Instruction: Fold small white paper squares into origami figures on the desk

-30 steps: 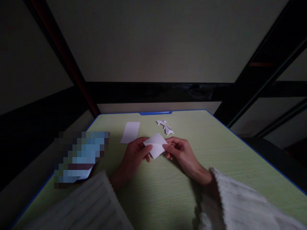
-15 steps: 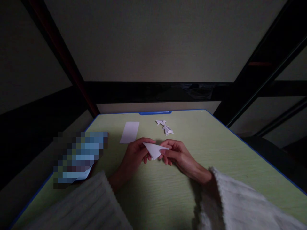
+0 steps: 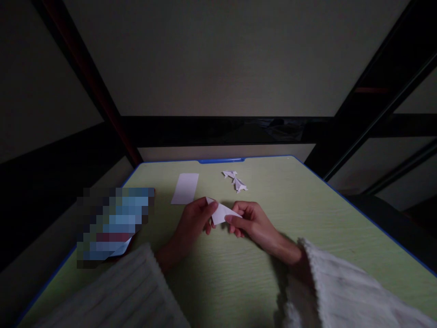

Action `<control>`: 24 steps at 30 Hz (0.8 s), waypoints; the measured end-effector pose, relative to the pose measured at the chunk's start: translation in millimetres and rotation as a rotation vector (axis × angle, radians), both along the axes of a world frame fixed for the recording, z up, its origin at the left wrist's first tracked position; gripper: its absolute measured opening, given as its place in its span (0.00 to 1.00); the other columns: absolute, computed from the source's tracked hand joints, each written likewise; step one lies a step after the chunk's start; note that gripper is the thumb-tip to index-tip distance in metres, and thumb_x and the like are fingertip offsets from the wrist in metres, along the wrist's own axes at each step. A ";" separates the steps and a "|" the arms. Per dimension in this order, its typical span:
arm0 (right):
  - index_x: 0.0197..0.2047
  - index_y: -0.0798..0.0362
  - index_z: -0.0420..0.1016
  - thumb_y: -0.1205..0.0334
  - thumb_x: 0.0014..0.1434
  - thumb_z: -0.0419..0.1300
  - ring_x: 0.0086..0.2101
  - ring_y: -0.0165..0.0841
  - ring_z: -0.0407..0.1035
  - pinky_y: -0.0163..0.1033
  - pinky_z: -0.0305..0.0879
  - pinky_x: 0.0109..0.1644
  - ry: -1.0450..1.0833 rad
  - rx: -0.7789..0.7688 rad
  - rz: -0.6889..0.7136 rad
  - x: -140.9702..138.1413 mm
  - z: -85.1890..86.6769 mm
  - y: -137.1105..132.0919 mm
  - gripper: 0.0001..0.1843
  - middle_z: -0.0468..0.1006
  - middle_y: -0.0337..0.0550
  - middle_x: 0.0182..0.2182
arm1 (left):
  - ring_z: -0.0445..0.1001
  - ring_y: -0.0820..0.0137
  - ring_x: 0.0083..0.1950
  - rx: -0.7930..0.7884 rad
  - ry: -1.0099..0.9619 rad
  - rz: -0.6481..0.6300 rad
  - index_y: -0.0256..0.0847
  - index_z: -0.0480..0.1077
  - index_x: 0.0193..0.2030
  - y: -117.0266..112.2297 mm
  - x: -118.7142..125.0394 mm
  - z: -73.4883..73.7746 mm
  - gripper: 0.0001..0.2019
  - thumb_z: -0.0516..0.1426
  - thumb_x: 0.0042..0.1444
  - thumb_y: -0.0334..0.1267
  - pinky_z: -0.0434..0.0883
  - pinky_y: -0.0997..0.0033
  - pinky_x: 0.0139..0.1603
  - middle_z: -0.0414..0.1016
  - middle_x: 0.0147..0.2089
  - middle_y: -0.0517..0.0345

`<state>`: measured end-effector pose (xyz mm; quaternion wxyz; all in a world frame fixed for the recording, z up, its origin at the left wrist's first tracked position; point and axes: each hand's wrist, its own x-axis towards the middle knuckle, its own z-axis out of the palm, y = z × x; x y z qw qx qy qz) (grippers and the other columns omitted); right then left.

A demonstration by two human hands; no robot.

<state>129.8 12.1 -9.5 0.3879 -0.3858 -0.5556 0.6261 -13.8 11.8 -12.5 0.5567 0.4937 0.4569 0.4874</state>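
Both my hands pinch a small piece of white paper (image 3: pixel 222 212) folded into a triangle, just above the pale green table (image 3: pixel 239 282). My left hand (image 3: pixel 194 221) grips its left corner with fingers closed. My right hand (image 3: pixel 251 223) pinches the right tip between thumb and fingers. Thick white knitted sleeves cover both forearms.
A flat white paper rectangle (image 3: pixel 185 188) lies beyond my left hand. A small folded white paper figure (image 3: pixel 235 180) sits at the far middle of the table. A blurred blue object (image 3: pixel 114 223) rests at the left edge. Dark frame beams surround the blue-rimmed table.
The paper went from a flat open diamond to a folded narrow triangle between my fingers. Both hands stayed in place and drew slightly closer together.
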 end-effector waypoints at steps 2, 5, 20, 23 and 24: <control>0.18 0.57 0.62 0.64 0.45 0.58 0.14 0.20 0.57 0.27 0.51 0.16 -0.026 0.052 0.037 -0.3 1.6 -1.7 0.10 0.67 0.33 0.14 | 0.54 0.83 0.13 -0.005 0.064 0.031 0.35 0.61 0.18 -0.1 -0.1 -0.8 0.12 0.55 0.43 0.42 0.52 0.83 0.12 0.58 0.12 0.68; 0.26 0.57 0.66 0.68 0.42 0.61 0.20 0.22 0.60 0.28 0.56 0.22 -0.010 0.209 0.010 0.9 4.1 -4.2 0.07 0.68 0.35 0.20 | 0.52 0.83 0.13 -0.063 0.032 0.089 0.36 0.60 0.18 0.0 -1.5 -0.6 0.13 0.56 0.42 0.43 0.49 0.83 0.12 0.55 0.12 0.70; 0.26 0.53 0.76 0.62 0.47 0.58 0.25 0.29 0.65 0.35 0.61 0.29 -0.147 0.597 0.086 10.2 9.8 -2.3 0.06 0.72 0.42 0.24 | 0.50 0.82 0.14 -0.123 0.076 -0.146 0.37 0.61 0.16 -3.6 -0.2 2.3 0.13 0.56 0.38 0.44 0.46 0.80 0.14 0.55 0.11 0.69; 0.25 0.54 0.74 0.62 0.47 0.59 0.26 0.28 0.64 0.34 0.60 0.29 -0.145 0.571 0.101 9.9 7.8 -1.1 0.06 0.69 0.41 0.24 | 0.51 0.82 0.14 -0.089 0.089 -0.147 0.37 0.61 0.15 -5.0 0.4 4.0 0.12 0.55 0.38 0.43 0.47 0.80 0.15 0.55 0.12 0.69; 0.25 0.54 0.74 0.62 0.47 0.59 0.26 0.28 0.63 0.33 0.59 0.28 -0.146 0.555 0.105 9.6 7.0 -0.6 0.06 0.68 0.40 0.24 | 0.51 0.81 0.14 -0.070 0.095 -0.150 0.37 0.61 0.14 -5.3 0.4 3.9 0.12 0.55 0.39 0.42 0.48 0.80 0.15 0.55 0.12 0.68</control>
